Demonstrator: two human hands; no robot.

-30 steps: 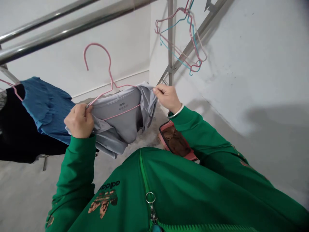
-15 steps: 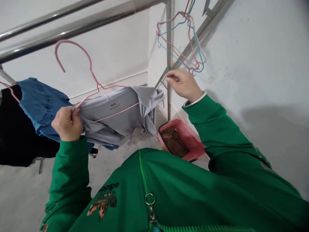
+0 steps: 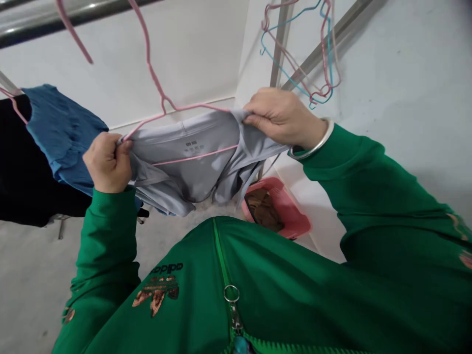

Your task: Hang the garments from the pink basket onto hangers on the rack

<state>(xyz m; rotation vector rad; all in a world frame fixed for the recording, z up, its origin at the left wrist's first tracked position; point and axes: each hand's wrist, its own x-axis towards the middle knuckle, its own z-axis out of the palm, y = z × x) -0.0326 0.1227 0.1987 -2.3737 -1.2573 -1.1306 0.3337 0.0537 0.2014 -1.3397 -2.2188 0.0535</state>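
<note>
A light grey garment (image 3: 199, 172) hangs on a pink wire hanger (image 3: 157, 81), with the hanger's lower bar crossing inside the neck opening. My left hand (image 3: 109, 162) is closed on the garment's left shoulder, right at the hanger's arm. On the other side my right hand (image 3: 283, 118) pinches the garment's right shoulder beside the end of the hanger's arm. The garment's neckline is stretched between both hands. The top of the hanger's hook runs out of view at the upper edge.
A metal rail (image 3: 92, 14) crosses the upper left. A blue garment (image 3: 66, 132) and a black one (image 3: 25, 167) hang at left. Pink and blue hangers (image 3: 324, 59) hang at upper right. On the floor, a pink basket (image 3: 295, 211) holds brown cloth (image 3: 263, 209).
My right hand, apart from the garment before, has come to its right shoulder and taken hold of it. The hanger and garment now appear larger and closer, with the hook higher in view.
</note>
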